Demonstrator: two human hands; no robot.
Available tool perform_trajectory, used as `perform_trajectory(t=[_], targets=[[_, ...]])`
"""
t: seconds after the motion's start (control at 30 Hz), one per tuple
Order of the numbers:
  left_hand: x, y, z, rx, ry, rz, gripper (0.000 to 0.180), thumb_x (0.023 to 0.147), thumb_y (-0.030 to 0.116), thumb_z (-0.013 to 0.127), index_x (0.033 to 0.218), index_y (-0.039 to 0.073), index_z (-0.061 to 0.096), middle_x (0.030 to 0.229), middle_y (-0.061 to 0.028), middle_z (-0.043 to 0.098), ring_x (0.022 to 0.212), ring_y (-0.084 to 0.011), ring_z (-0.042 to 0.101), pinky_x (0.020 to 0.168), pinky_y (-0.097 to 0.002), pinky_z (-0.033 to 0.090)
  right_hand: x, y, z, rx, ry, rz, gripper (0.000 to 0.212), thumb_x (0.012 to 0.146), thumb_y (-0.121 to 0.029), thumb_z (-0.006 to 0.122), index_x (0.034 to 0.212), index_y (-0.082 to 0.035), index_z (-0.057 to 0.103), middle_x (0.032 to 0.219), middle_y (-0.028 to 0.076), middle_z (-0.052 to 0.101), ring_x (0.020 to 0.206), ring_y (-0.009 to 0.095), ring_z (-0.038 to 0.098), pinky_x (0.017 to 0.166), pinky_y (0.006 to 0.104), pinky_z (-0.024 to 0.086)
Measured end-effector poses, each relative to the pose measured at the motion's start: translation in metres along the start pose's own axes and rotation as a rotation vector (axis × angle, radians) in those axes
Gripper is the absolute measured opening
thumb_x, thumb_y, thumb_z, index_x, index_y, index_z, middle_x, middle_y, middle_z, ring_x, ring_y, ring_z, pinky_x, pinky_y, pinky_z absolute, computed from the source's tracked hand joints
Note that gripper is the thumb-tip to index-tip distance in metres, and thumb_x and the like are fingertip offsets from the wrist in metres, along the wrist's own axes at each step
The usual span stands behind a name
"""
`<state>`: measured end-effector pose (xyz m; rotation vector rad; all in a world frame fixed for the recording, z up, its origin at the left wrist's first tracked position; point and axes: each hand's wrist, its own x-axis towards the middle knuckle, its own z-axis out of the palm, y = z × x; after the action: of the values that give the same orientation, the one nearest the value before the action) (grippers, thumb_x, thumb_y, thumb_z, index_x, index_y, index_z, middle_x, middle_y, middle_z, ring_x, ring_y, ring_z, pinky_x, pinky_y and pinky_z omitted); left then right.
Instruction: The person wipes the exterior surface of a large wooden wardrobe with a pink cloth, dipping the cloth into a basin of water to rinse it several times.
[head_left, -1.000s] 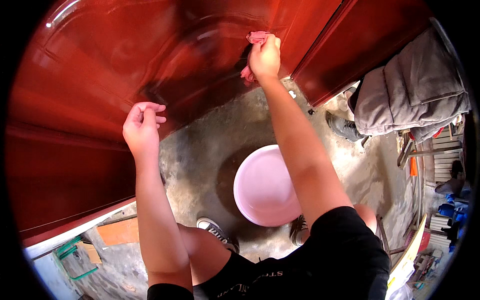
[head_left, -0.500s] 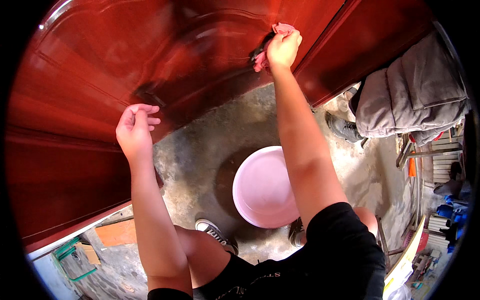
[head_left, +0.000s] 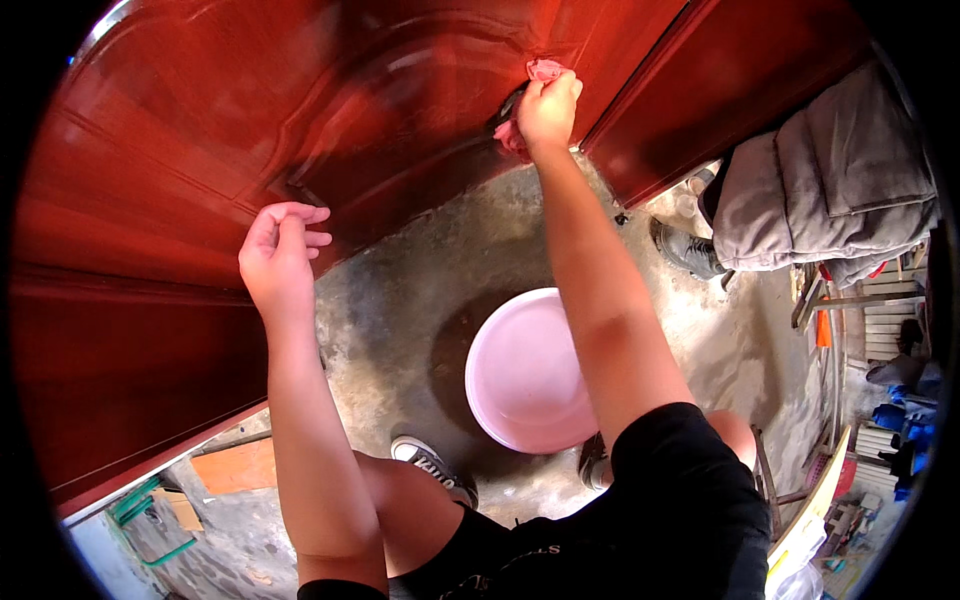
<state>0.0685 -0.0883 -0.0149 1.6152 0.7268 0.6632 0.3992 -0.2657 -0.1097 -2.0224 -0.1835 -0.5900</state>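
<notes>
A dark red, glossy wooden door (head_left: 400,110) with curved raised moulding fills the far side of the view. My right hand (head_left: 549,108) is closed around a crumpled pink cloth (head_left: 510,138) and presses it to the door's lower right part. Bits of the cloth stick out above and below the fingers. At the left, my left hand (head_left: 280,258) hovers by the door's lower part with its fingers loosely bent and apart, nothing in them. Whether its fingertips touch the wood I cannot tell.
A round pink basin (head_left: 530,370) stands on the concrete floor (head_left: 390,300) between my feet, partly behind my right forearm. Grey padded fabric (head_left: 810,180) hangs at the right above a dark shoe (head_left: 685,250). An orange board (head_left: 235,466) lies at lower left.
My right hand has slid the pink cloth a little left and down along the door. My left hand has shifted slightly to the right.
</notes>
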Motion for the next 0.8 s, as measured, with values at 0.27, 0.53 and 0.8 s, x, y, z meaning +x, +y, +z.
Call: perform_trajectory(t=[0.27,0.53,0.8], targets=[[-0.008,0.007,0.011,0.051,-0.026,-0.035,0.019,0.102,0.012,0.052,0.097,0.004,0.069,0.099,-0.0078,0.077,0.074,-0.0118,0.067,0.07,-0.0257,0.047,0.048,0.025,-0.016,0.217,0.055,0.285,0.057,0.096,-0.041,0.059,0.117,0.012,0.053,0.126,0.035,0.061,0.119,0.046,0.062,0.105,0.0469,0.047],[-0.004,0.003,0.009,0.008,-0.026,-0.04,0.018,0.101,0.011,0.053,0.095,0.004,0.069,0.097,-0.0072,0.077,0.074,-0.0114,0.067,0.069,-0.0258,0.047,0.006,0.015,-0.011,0.033,-0.122,0.124,0.045,0.1,-0.037,0.049,0.112,0.007,0.051,0.123,0.037,0.058,0.114,0.051,0.061,0.101,0.0537,0.048],[-0.001,0.003,0.011,0.038,-0.028,-0.044,0.019,0.101,0.011,0.051,0.099,0.005,0.069,0.1,-0.0081,0.077,0.075,-0.0119,0.067,0.071,-0.025,0.048,-0.005,0.013,0.008,-0.004,-0.039,0.137,0.043,0.097,-0.031,0.052,0.112,0.008,0.05,0.118,0.038,0.057,0.111,0.054,0.06,0.099,0.0541,0.047]])
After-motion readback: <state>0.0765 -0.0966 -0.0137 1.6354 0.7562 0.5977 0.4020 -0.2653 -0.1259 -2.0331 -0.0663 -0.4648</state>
